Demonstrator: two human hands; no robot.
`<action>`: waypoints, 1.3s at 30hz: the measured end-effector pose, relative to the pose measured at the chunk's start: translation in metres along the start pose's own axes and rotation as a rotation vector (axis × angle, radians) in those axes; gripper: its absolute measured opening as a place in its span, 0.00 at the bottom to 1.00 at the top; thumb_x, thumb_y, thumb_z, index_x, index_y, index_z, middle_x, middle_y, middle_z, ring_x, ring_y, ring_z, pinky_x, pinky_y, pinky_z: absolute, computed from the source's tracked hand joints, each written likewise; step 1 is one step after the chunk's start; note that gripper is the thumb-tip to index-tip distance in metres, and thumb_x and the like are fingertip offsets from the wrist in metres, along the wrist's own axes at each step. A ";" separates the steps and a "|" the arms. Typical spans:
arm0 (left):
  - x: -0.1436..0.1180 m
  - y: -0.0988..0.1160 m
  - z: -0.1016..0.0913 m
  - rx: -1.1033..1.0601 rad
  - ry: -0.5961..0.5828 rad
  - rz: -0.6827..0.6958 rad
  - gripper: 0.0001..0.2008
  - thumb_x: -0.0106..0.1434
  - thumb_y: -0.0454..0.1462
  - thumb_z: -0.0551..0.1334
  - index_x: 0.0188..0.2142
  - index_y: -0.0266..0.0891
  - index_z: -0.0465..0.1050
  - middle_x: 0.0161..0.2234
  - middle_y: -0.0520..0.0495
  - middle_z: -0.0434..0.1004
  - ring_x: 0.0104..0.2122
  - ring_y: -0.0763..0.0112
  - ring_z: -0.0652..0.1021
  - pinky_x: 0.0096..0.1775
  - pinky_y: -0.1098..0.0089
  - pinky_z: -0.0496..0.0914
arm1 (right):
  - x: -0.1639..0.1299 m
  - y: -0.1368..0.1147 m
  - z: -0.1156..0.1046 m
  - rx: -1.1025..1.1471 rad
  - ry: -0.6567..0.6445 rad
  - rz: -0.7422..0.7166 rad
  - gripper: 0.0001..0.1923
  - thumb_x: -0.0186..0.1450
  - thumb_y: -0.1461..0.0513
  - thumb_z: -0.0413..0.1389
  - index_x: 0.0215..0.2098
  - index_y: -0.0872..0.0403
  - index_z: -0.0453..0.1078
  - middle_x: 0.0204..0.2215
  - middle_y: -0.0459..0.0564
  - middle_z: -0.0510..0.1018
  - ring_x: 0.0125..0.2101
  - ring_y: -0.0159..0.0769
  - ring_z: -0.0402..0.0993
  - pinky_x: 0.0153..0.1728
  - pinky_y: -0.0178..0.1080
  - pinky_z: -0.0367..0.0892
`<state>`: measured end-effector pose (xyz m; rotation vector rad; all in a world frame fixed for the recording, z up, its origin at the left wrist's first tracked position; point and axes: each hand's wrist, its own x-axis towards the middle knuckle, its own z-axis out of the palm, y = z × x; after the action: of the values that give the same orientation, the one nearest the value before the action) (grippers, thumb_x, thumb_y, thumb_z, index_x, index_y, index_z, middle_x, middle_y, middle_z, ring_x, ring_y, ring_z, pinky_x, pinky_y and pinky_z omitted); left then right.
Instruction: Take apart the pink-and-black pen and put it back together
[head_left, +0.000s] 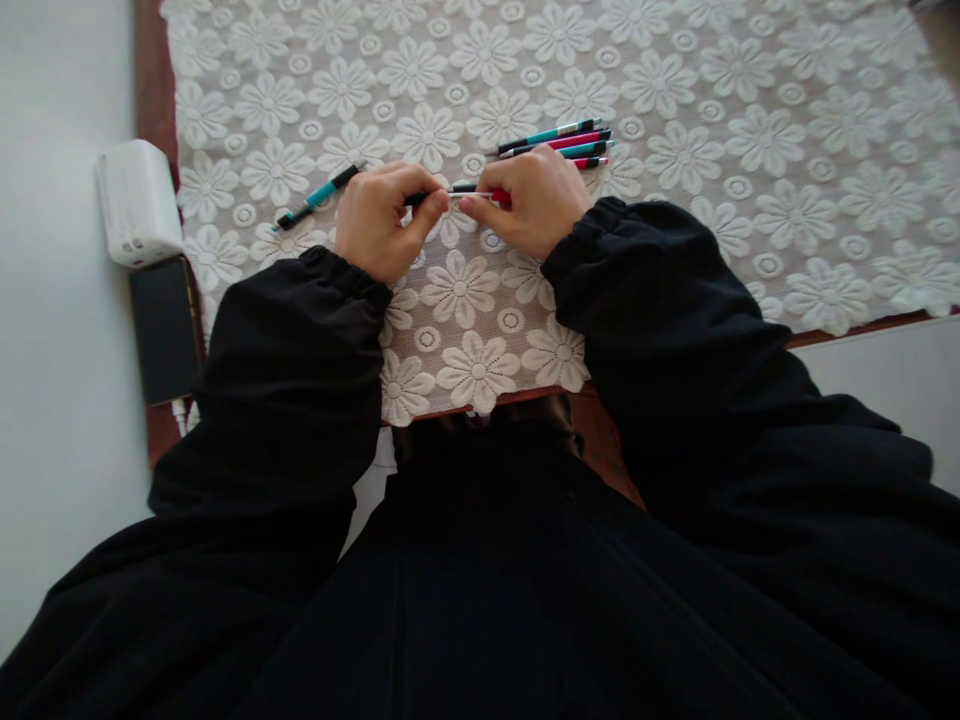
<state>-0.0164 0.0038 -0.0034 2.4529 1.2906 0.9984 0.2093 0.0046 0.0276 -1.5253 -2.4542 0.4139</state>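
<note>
My left hand (386, 215) is closed, with thumb and finger pinching a black pen piece. Opposite it, my right hand (540, 200) is also closed, its fingertips on a red pen piece (501, 198). A thin white pen refill (469, 194) spans the gap between both sets of fingertips. Just behind it a short dark piece (465, 187) shows; whether it is joined to the red piece I cannot tell. Left of my left hand lies a teal and black pen (319, 198). Several teal and pink pens (559, 140) lie side by side beyond my right hand.
A floral lace tablecloth (480, 365) covers the wooden table. At its left edge are a white, box-shaped device (139, 203) and a dark flat device (165, 330) with a white cable plug (179, 415) at its near end.
</note>
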 end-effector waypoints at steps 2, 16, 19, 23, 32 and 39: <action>0.000 0.002 -0.001 -0.015 -0.012 -0.015 0.13 0.72 0.49 0.60 0.35 0.47 0.76 0.32 0.51 0.77 0.27 0.69 0.70 0.30 0.60 0.64 | -0.001 -0.001 -0.001 0.025 -0.021 0.053 0.27 0.66 0.36 0.44 0.48 0.35 0.78 0.41 0.50 0.83 0.50 0.58 0.72 0.41 0.51 0.61; -0.006 -0.010 -0.001 -0.093 0.020 -0.175 0.24 0.71 0.60 0.52 0.43 0.49 0.77 0.31 0.52 0.78 0.37 0.65 0.69 0.40 0.59 0.61 | 0.001 0.006 0.003 0.018 0.141 -0.025 0.29 0.73 0.41 0.40 0.43 0.46 0.77 0.37 0.53 0.81 0.37 0.46 0.74 0.35 0.44 0.54; -0.006 -0.011 -0.002 -0.077 -0.013 -0.170 0.27 0.72 0.60 0.48 0.48 0.47 0.76 0.32 0.51 0.79 0.40 0.65 0.68 0.41 0.58 0.60 | 0.002 0.006 0.003 0.038 0.148 -0.014 0.30 0.72 0.41 0.39 0.45 0.45 0.77 0.38 0.54 0.81 0.37 0.46 0.73 0.35 0.45 0.54; -0.005 -0.011 -0.002 0.003 -0.102 -0.150 0.29 0.74 0.59 0.42 0.52 0.48 0.74 0.36 0.51 0.81 0.41 0.64 0.69 0.40 0.57 0.58 | 0.001 0.004 0.001 0.064 0.119 0.011 0.29 0.72 0.40 0.39 0.46 0.44 0.77 0.38 0.52 0.81 0.39 0.45 0.71 0.39 0.44 0.56; -0.002 -0.001 -0.005 -0.097 0.034 -0.269 0.18 0.67 0.57 0.55 0.38 0.54 0.78 0.32 0.51 0.80 0.34 0.62 0.71 0.35 0.58 0.60 | -0.001 0.002 0.000 0.036 0.105 -0.046 0.29 0.75 0.42 0.39 0.41 0.48 0.76 0.34 0.51 0.79 0.39 0.43 0.73 0.40 0.42 0.60; -0.001 0.002 -0.007 -0.044 -0.026 -0.276 0.20 0.68 0.57 0.52 0.40 0.54 0.77 0.29 0.52 0.78 0.35 0.63 0.70 0.34 0.60 0.57 | -0.001 0.004 0.000 0.033 0.079 -0.034 0.32 0.75 0.41 0.37 0.43 0.49 0.76 0.38 0.53 0.81 0.42 0.40 0.73 0.43 0.42 0.60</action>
<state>-0.0200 0.0012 0.0028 2.1709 1.5285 0.9090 0.2132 0.0050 0.0263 -1.4564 -2.3976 0.3779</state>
